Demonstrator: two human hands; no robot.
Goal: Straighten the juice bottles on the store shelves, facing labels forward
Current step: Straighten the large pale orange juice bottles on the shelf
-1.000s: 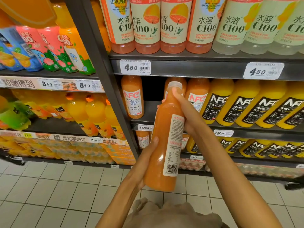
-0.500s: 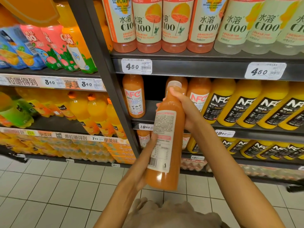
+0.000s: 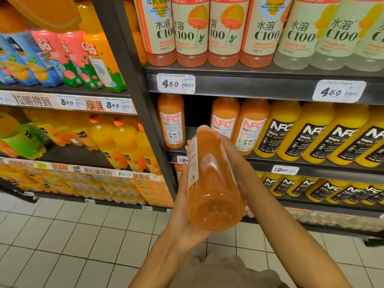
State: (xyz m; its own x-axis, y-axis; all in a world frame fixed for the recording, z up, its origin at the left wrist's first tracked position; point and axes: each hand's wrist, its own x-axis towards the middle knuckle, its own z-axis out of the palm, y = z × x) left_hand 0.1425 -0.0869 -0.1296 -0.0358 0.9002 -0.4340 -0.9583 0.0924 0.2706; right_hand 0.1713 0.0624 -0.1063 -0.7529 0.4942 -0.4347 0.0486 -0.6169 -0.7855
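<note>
Currently the left hand (image 3: 182, 206) cups the lower body of the bottle (image 3: 214, 183), fingers curled round its near side, while the right hand (image 3: 234, 163) grips the upper body from the far side, its fingers mostly hidden. Held off the shelf (image 3: 259, 161) and tipped base-first toward the camera, the bottle hangs before the gap (image 3: 197, 113) between the lone NFC bottle (image 3: 171, 121) and its neighbours, label (image 3: 193, 161) turned leftward. Judged step: reorienting; next, stand it upright, turn the label front outward, and seat it in the gap.
</note>
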